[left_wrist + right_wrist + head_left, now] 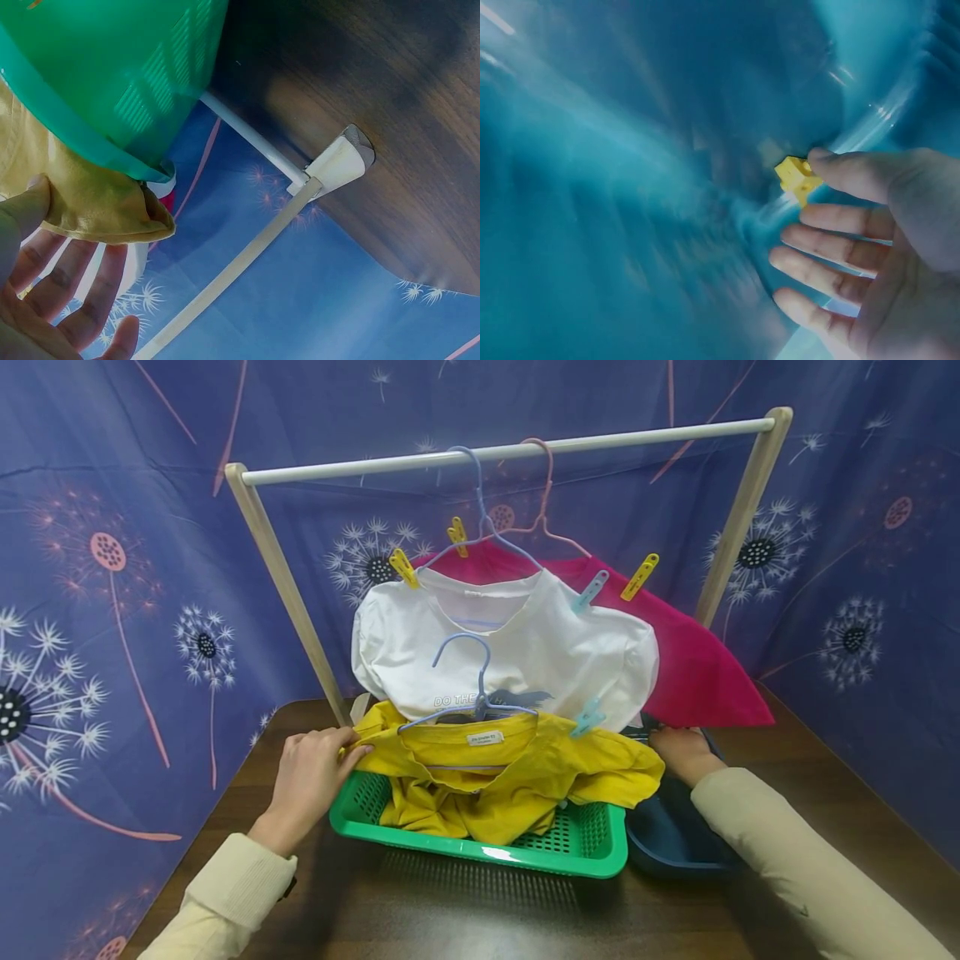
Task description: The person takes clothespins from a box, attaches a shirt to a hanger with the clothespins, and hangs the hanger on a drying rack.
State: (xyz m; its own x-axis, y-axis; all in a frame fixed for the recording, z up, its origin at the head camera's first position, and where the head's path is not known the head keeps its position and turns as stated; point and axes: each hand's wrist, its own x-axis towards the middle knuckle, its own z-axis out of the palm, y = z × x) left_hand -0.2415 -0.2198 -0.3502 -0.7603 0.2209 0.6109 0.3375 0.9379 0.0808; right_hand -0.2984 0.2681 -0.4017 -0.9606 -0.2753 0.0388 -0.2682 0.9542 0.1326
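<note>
A yellow T-shirt point(600, 760) on a blue hanger point(482, 693) lies over a green basket point(480, 847). A light blue clothespin point(588, 717) is clipped at its right shoulder; none shows at its left. My left hand point(311, 777) pinches the shirt's left sleeve point(97, 206), thumb on top and fingers below. My right hand point(681, 753) reaches into the dark blue basin point(667, 827) beside the basket. In the right wrist view, a yellow clothespin point(796, 176) sits between the thumb and forefinger tips, and the other fingers are extended.
Behind stands a rack with a white rod point(645, 439) and wooden posts point(288, 593). A white T-shirt point(495, 652) and a magenta garment point(690, 668) hang there on hangers, with yellow and light blue clothespins at the shoulders. A patterned blue curtain point(112, 693) surrounds the brown table point(420, 927).
</note>
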